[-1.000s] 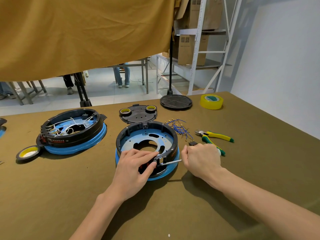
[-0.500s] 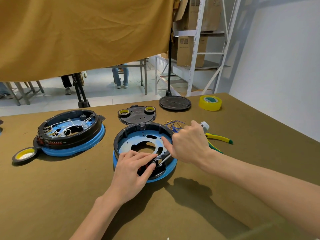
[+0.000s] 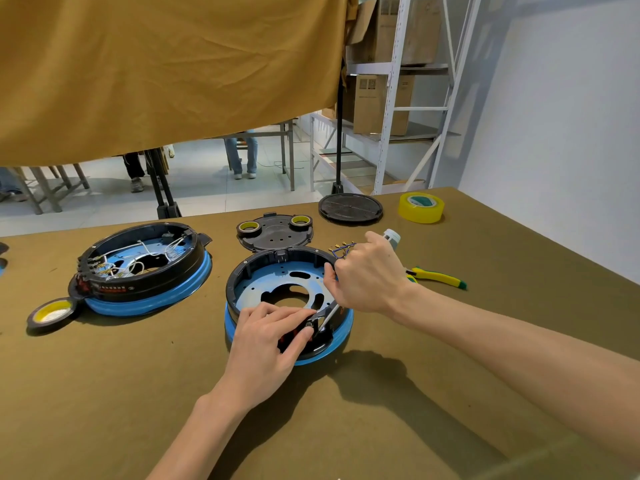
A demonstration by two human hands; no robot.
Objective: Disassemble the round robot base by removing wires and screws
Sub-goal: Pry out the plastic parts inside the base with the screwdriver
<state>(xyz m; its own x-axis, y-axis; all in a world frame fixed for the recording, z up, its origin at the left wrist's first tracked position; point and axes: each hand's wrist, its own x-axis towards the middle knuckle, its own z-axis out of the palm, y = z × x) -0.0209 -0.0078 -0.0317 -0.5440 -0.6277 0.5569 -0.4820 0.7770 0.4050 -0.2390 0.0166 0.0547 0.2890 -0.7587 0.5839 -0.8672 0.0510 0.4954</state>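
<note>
The base (image 3: 277,289) sits mid-surface; left hand (image 3: 266,344) pinches its near rim fitting, right hand (image 3: 367,275) grips a screwdriver (image 3: 329,315) angled into it. Looks like unscrewing; next, keep the tip seated while turning

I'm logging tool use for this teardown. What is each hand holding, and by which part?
The right hand grips a screwdriver by its handle. The left hand pinches a small part at the near rim of the round base.

Yellow tape roll (image 3: 420,207), pliers (image 3: 438,277)
</note>
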